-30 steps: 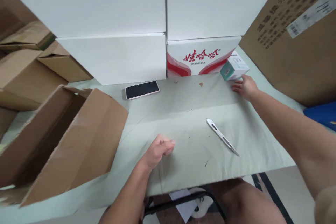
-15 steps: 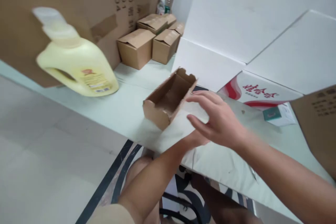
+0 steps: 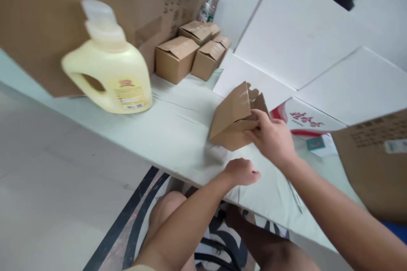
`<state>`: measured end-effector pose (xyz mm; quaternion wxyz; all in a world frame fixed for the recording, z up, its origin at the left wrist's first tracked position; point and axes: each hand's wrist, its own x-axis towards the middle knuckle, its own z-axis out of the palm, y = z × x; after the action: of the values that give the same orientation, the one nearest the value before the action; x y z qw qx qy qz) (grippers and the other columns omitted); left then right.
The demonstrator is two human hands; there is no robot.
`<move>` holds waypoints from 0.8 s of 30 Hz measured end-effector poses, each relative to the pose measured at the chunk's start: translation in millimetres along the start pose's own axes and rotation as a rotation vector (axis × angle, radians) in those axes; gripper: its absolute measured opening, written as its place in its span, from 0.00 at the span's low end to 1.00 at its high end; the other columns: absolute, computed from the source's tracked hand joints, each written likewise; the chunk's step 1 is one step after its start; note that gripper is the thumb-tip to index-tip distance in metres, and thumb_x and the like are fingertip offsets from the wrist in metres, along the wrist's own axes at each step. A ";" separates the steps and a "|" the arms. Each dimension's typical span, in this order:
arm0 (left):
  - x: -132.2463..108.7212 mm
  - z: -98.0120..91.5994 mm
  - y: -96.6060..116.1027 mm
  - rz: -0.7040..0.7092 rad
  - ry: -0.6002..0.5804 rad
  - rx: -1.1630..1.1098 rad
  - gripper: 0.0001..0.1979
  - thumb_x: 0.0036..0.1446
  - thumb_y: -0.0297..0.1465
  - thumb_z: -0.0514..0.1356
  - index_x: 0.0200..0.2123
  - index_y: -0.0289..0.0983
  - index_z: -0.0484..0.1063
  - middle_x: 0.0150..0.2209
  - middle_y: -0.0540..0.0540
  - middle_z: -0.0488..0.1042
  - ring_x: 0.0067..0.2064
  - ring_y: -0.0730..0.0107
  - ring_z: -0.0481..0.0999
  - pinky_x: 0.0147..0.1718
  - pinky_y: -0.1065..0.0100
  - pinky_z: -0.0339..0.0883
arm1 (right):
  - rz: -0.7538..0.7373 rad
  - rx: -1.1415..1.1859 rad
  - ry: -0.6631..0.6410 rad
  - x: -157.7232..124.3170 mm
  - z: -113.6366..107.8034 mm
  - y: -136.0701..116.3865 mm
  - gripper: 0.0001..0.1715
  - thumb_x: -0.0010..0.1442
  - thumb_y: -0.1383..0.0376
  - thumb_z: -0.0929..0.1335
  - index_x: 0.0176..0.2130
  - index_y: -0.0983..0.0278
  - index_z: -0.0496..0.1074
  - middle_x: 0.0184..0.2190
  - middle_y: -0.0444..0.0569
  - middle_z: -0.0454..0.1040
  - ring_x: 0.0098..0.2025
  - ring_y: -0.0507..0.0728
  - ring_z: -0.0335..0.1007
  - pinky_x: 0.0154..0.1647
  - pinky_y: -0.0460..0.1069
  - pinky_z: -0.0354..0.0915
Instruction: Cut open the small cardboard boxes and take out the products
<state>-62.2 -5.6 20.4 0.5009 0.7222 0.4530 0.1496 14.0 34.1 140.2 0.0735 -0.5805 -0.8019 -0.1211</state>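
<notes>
My right hand point(image 3: 272, 140) grips a small open brown cardboard box point(image 3: 235, 115) by its near side and holds it tilted up off the pale green table point(image 3: 178, 131). Just below it, my left hand point(image 3: 241, 172) rests as a loose fist on the table's front edge, with nothing visible in it. A pale yellow detergent jug point(image 3: 110, 70) with a handle and a white cap stands on the table far to the left of both hands.
Three closed small cardboard boxes point(image 3: 190, 53) sit at the back of the table. Large white boxes point(image 3: 302, 38) and a red-and-white printed carton point(image 3: 305, 120) stand behind. A small teal-and-white box point(image 3: 319, 144) and a big brown carton point(image 3: 375, 156) are at right. My knees show below the table.
The view swung left to show the jug. My right hand left the teal box, crossed to the open cardboard box, took hold of it and tipped it up. My left hand stayed fisted.
</notes>
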 end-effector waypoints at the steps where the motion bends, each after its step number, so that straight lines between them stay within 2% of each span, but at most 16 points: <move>1: 1.9 1.7 0.2 0.026 -0.022 0.019 0.14 0.55 0.37 0.59 0.20 0.37 0.72 0.27 0.40 0.76 0.37 0.57 0.76 0.35 0.64 0.60 | 0.034 0.015 0.043 -6.5 -7.0 26.6 0.18 0.60 0.61 0.69 0.51 0.60 0.75 0.28 0.49 0.81 0.36 0.65 0.79 0.45 0.57 0.70; 4: 9.0 6.6 0.1 0.098 -0.078 0.031 0.18 0.55 0.36 0.57 0.15 0.40 0.61 0.19 0.46 0.65 0.28 0.64 0.66 0.31 0.64 0.52 | 0.244 0.059 0.199 -48.2 -33.3 106.7 0.12 0.59 0.56 0.69 0.40 0.58 0.78 0.32 0.50 0.82 0.32 0.63 0.78 0.40 0.57 0.71; 6: 14.9 8.8 0.1 0.135 -0.102 0.018 0.20 0.55 0.34 0.56 0.13 0.41 0.53 0.17 0.51 0.55 0.25 0.69 0.57 0.30 0.63 0.47 | 0.412 0.071 0.337 -92.0 -49.2 151.8 0.13 0.57 0.54 0.69 0.38 0.58 0.77 0.34 0.51 0.82 0.32 0.63 0.78 0.40 0.58 0.73; 8: 20.5 10.4 0.5 0.156 -0.128 -0.005 0.21 0.54 0.31 0.55 0.14 0.41 0.47 0.17 0.53 0.47 0.24 0.71 0.50 0.29 0.62 0.43 | 0.529 0.026 0.448 -141.2 -57.5 187.0 0.10 0.55 0.56 0.68 0.35 0.57 0.77 0.36 0.53 0.82 0.37 0.65 0.80 0.43 0.59 0.74; 11: 26.1 13.2 1.2 0.146 -0.157 -0.040 0.21 0.53 0.31 0.53 0.16 0.41 0.43 0.18 0.54 0.42 0.23 0.73 0.46 0.28 0.62 0.40 | 0.699 -0.113 0.500 -209.2 -50.9 225.5 0.07 0.49 0.63 0.65 0.29 0.55 0.73 0.35 0.55 0.81 0.43 0.68 0.79 0.47 0.61 0.73; 14: 30.3 17.6 1.3 0.109 -0.158 -0.056 0.19 0.53 0.32 0.51 0.18 0.42 0.42 0.19 0.54 0.41 0.23 0.74 0.43 0.26 0.63 0.39 | 0.896 -0.163 0.524 -257.2 -28.9 253.4 0.06 0.44 0.65 0.64 0.25 0.54 0.70 0.30 0.55 0.78 0.39 0.70 0.77 0.46 0.65 0.71; 16: 33.8 20.8 1.4 0.087 -0.155 -0.055 0.18 0.52 0.34 0.51 0.18 0.42 0.41 0.20 0.54 0.41 0.23 0.74 0.43 0.26 0.63 0.38 | 0.994 -0.155 0.526 -277.1 -13.5 268.5 0.06 0.45 0.65 0.64 0.25 0.55 0.69 0.29 0.56 0.77 0.38 0.70 0.76 0.46 0.65 0.70; 19: 39.7 24.9 2.9 0.063 -0.154 -0.051 0.17 0.50 0.37 0.50 0.19 0.42 0.41 0.20 0.54 0.41 0.24 0.75 0.43 0.26 0.64 0.38 | 1.080 -0.134 0.471 -291.3 4.8 289.8 0.06 0.46 0.67 0.63 0.25 0.57 0.70 0.30 0.56 0.76 0.40 0.69 0.75 0.47 0.63 0.69; 24: 49.7 30.3 8.4 0.033 -0.155 -0.045 0.18 0.49 0.43 0.48 0.19 0.42 0.41 0.21 0.54 0.41 0.24 0.75 0.43 0.26 0.65 0.39 | 1.140 -0.118 0.412 -277.5 29.2 328.5 0.09 0.46 0.69 0.64 0.28 0.61 0.72 0.33 0.54 0.76 0.42 0.66 0.73 0.48 0.60 0.67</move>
<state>-10.6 15.8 2.0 0.5478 0.7277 0.3974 0.1117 413.8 -113.6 76.2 0.2480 -0.8861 -0.3261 -0.2167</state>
